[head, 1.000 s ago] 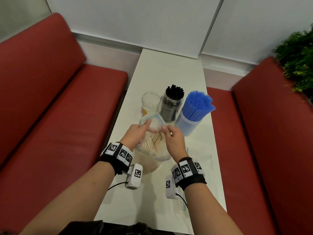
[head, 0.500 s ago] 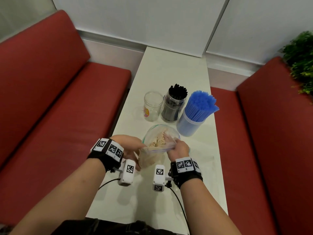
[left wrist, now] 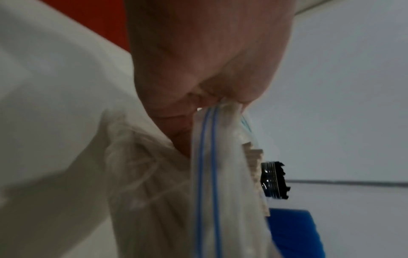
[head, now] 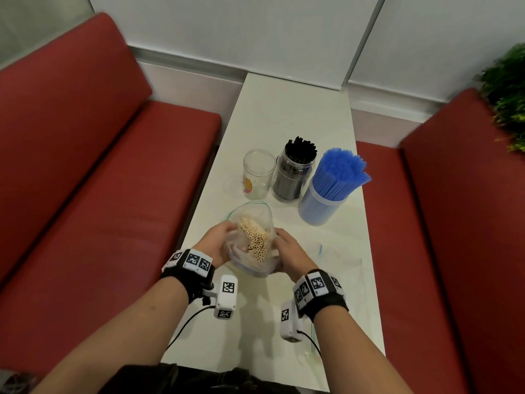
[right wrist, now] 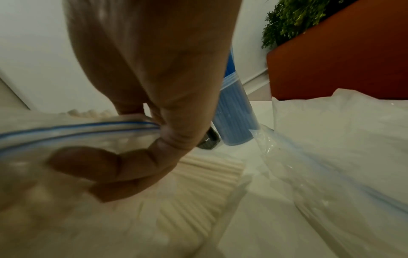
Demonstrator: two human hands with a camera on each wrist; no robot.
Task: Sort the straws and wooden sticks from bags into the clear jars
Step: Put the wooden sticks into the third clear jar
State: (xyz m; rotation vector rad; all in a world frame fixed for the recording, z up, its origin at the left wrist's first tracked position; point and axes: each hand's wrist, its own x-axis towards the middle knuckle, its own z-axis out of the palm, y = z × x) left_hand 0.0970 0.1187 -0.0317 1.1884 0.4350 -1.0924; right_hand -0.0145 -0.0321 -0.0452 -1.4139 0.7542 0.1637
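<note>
The zip bag [head: 251, 245] stands roughly upright on the near half of the tabletop [head: 287, 115], mouth open and facing up toward the head camera. The tan straws [head: 255, 241] inside run lengthwise from the bag bottom to the mouth, their open ends showing. Left hand [head: 217, 243] grip: fingers curled, pinching the left rim at the blue zip line. Right hand [head: 289, 255] grip: fingers curled round the right rim. Beyond the bag stand an empty clear jar [head: 258, 174], a jar of black straws [head: 295, 172] and a jar of blue straws [head: 331, 189]. An empty bag [head: 338, 268] lies flat at right. The tabletop is white and narrow, between red benches [head: 85, 166]; white wall panels [head: 255, 32] behind, a plant [head: 508, 92] at right.
</note>
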